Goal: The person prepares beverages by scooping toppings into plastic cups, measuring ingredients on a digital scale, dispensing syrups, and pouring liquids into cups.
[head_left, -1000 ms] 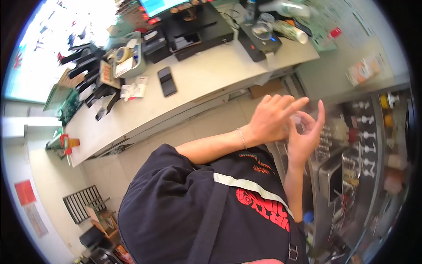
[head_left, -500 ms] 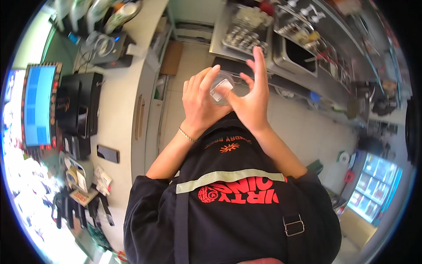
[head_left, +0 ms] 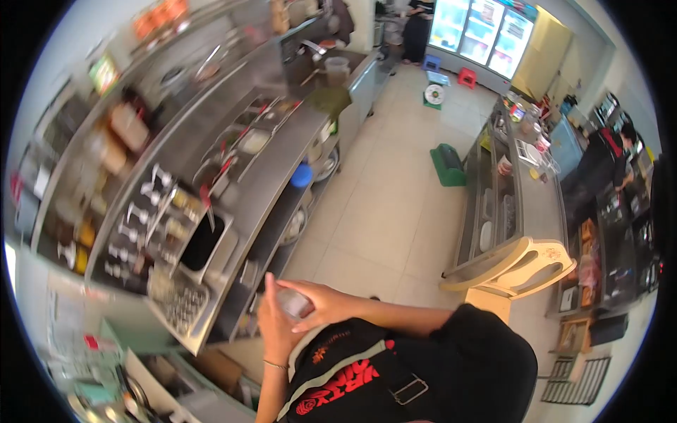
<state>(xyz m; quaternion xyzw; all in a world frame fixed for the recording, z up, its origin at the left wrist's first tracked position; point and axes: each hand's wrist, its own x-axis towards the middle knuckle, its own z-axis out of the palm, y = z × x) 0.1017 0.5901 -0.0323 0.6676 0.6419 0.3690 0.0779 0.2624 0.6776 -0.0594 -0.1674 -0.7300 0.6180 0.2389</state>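
My left hand (head_left: pixel 276 323), with a bracelet at its wrist, is closed around one side of a clear plastic cup (head_left: pixel 295 303). From the other side my right hand (head_left: pixel 328 303) grips the same cup, its fingers reaching over toward my left hand. The cup is small, see-through and slightly blurred, and my fingers cover much of it. Both hands are in front of my apron (head_left: pixel 352 381), close to the end of the steel counter (head_left: pixel 243 225).
Pump dispensers (head_left: pixel 137 215) and a tray of small metal pieces (head_left: pixel 185 303) sit on the steel counter. A wooden chair (head_left: pixel 522 268) stands right, near a second counter (head_left: pixel 525 201). A green bin (head_left: pixel 448 166) rests on the floor. Co-workers (head_left: pixel 599 166) stand at right and far back.
My view has swung away from the computer desk toward the steel counter and long floor. Both hands have closed in around the cup; the right hand's fingers were spread before.
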